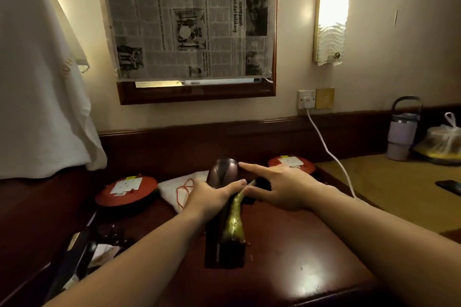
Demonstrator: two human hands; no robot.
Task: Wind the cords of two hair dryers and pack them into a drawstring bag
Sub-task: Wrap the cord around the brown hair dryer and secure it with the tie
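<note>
A dark brown hair dryer lies on the dark wooden table, its rounded end pointing at the wall. My left hand grips its body from the left, thumb across the top. A crinkled gold-green strip runs along the dryer towards me. My right hand sits just right of the dryer with the index finger stretched out past the rounded end; its lower fingers touch the strip's far end and something dark there. A white drawstring bag with a red cord lies flat behind my left hand.
Two round red lids with white labels lie left and right at the back. A white cable drops from the wall socket onto the tan surface on the right, where a tumbler, a plastic bag and a phone rest. White cloth hangs at left.
</note>
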